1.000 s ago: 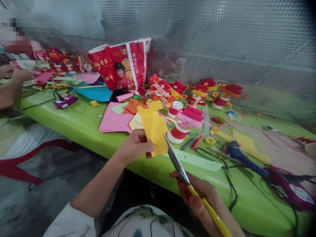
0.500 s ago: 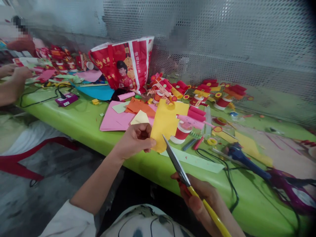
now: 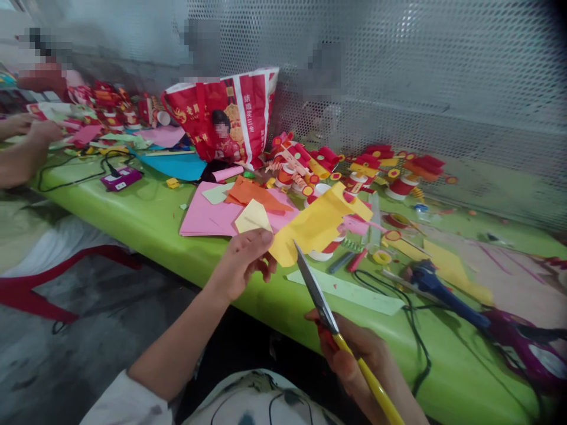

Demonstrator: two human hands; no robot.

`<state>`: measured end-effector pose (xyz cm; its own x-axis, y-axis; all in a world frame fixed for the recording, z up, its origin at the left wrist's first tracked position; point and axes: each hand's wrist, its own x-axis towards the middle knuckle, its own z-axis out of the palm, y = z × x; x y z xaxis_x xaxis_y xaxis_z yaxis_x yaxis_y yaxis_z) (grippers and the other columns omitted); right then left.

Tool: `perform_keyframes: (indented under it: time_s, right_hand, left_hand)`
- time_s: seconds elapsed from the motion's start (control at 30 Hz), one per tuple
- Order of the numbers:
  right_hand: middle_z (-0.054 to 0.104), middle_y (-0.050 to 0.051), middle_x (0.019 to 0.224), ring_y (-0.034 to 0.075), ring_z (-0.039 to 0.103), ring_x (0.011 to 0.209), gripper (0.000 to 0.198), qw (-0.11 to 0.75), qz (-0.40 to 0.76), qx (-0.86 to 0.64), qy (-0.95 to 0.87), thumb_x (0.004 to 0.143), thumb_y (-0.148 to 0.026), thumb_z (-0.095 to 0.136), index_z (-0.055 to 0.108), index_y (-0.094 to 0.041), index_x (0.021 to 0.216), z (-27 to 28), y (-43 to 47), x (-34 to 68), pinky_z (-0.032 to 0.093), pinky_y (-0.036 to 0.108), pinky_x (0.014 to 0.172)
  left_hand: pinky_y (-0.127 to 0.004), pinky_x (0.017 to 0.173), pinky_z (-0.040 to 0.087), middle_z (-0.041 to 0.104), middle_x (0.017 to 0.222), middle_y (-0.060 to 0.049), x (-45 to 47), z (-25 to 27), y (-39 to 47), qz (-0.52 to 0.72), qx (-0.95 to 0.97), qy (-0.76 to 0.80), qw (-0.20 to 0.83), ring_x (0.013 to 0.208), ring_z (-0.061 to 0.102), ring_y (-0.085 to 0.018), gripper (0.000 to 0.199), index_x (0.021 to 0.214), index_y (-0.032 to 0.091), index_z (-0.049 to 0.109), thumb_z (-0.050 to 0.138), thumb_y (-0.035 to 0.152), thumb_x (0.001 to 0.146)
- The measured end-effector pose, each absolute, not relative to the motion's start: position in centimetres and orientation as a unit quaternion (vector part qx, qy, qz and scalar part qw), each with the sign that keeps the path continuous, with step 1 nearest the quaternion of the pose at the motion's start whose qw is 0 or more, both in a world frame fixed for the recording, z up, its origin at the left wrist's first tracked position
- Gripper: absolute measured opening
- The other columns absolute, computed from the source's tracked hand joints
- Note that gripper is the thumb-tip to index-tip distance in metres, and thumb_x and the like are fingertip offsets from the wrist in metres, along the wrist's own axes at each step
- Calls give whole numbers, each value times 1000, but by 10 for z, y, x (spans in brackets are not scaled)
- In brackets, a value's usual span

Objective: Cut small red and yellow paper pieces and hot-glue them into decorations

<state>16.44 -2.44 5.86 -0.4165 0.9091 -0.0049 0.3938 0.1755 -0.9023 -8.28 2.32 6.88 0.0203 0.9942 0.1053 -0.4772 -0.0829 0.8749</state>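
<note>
My left hand (image 3: 248, 260) pinches the lower left corner of a sheet of yellow paper (image 3: 312, 223), held up over the table's front edge. The paper tilts to the right and has a curved cut edge. In my right hand (image 3: 354, 354) is a pair of scissors (image 3: 319, 298) with yellow and red handles. Their blades look closed, with the tip at the paper's lower edge; I cannot tell whether it touches. Behind the paper, a red and white paper cup (image 3: 325, 252) with pink paper parts is partly hidden.
Pink sheets (image 3: 206, 215), an orange piece (image 3: 254, 195) and a light green strip (image 3: 349, 292) lie on the green table (image 3: 163, 221). A red bag (image 3: 221, 121) stands behind. At right are a blue glue gun (image 3: 447, 292) and cables. Another person's hands (image 3: 31, 139) are at far left.
My left hand has turned the yellow paper, so it leans to the right and covers more of the pink-topped cup. The right hand with the scissors has barely moved.
</note>
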Motion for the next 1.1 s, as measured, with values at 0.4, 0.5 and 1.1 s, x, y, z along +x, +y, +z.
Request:
perform_keyframes:
  time_s: [0.4, 0.5, 1.1]
  right_hand:
    - [52, -3, 58, 13, 43, 49, 85, 346, 390, -466, -715, 80, -93, 52, 76, -17, 108, 48, -23, 157, 33, 25, 47]
    - [54, -2, 59, 13, 43, 49, 86, 340, 377, -470, -722, 81, -93, 51, 77, -16, 111, 46, -22, 156, 32, 26, 47]
    - [51, -2, 61, 13, 39, 52, 87, 334, 436, -458, -699, 83, -91, 52, 73, -14, 116, 46, -27, 159, 30, 26, 48]
  left_hand:
    - [-19, 57, 44, 57, 116, -1, -28, 58, -1, 760, 300, 430, 384, 70, 51, -6, 62, 129, 31, 52, 89, 34, 79]
    - [-21, 58, 39, 56, 89, 2, -25, 54, -4, 734, 344, 434, 393, 66, 45, -8, 32, 97, 22, 60, 84, 38, 85]
    - [-23, 50, 24, 43, 65, 6, -25, 64, 4, 671, 335, 443, 492, 55, 28, -8, 37, 73, 19, 60, 82, 48, 80]
